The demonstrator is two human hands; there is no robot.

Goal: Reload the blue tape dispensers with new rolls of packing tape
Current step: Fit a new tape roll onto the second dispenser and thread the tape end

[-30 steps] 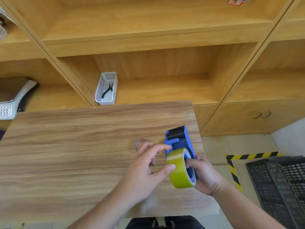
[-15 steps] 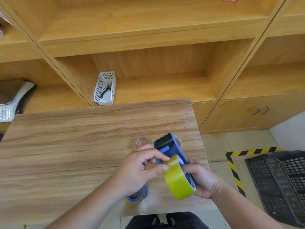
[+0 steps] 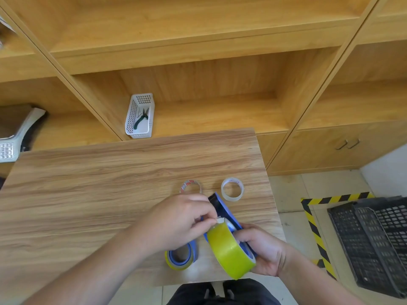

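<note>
Above the wood-grain counter [image 3: 110, 183] edge, our right hand [image 3: 262, 249] grips the blue plastic tape dispenser [image 3: 224, 211] carrying a yellow-green tape roll [image 3: 229, 249]; our left hand [image 3: 176, 221] pinches its white tape end [image 3: 219, 220].

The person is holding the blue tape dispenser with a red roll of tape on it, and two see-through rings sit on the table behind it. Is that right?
Not quite. The roll on the blue tape dispenser is yellow-green, not red, as the head view shows. The rest holds: the right hand holds the dispenser, the left hand pinches the tape's end, and two clear rings sit on the table behind it.
</note>
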